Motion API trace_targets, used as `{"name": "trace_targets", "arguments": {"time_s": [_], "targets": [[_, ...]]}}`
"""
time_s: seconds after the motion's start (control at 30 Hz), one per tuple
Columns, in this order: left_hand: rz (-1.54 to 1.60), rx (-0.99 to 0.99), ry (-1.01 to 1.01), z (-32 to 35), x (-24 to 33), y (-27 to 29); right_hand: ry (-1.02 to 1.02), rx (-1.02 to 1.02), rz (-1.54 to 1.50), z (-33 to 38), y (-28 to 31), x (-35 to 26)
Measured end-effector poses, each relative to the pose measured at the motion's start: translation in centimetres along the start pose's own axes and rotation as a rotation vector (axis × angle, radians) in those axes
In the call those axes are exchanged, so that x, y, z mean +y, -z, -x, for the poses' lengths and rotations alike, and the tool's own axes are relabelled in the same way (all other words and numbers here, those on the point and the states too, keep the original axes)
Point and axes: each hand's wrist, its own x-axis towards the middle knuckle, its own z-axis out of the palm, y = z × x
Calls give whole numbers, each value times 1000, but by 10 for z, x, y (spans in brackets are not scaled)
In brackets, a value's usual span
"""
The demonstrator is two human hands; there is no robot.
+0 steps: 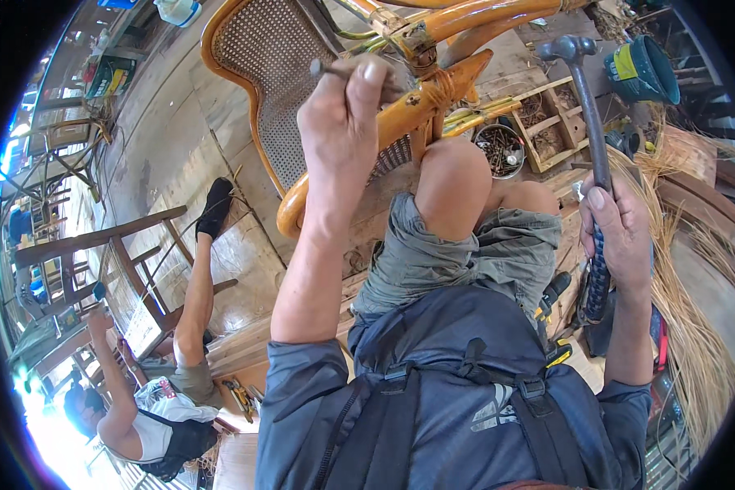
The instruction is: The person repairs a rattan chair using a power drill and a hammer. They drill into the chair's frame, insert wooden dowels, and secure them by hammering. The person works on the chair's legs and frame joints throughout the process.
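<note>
My left hand (339, 135) is closed around a dark metal punch (322, 69), its blunt end sticking out to the left. The punch's other end points toward a bound joint of a rattan chair (408, 113); the hand hides whether it touches. In my right hand (621, 233) is a hammer (594, 110), gripped by its dark wrapped handle with the steel head raised at the upper right. The chair lies tipped over in front of my knees, its orange-brown frame carrying a woven cane panel (273, 69).
A bowl of nails (499, 150) stands beyond my knees, beside a wooden divided box (550, 122) and a teal bucket (643, 69). Loose rattan strips (670, 310) hang at the right. To the left, another person (143, 420) sits working at a dark wooden chair frame (110, 237).
</note>
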Motion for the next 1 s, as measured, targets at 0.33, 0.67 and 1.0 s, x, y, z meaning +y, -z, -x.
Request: {"name": "trace_targets", "arguments": {"time_s": [0.33,0.67,1.0], "targets": [[-208,-35,10,-6,-19,-8,5,-39,32,-4,-7,-11],[-129,-135,-52,-11,-26,-9,185,-259,332,-17,-19,-59],[-286,-183,-162,-9,-17,-10,425,-362,794,-39,-25,-88]]}}
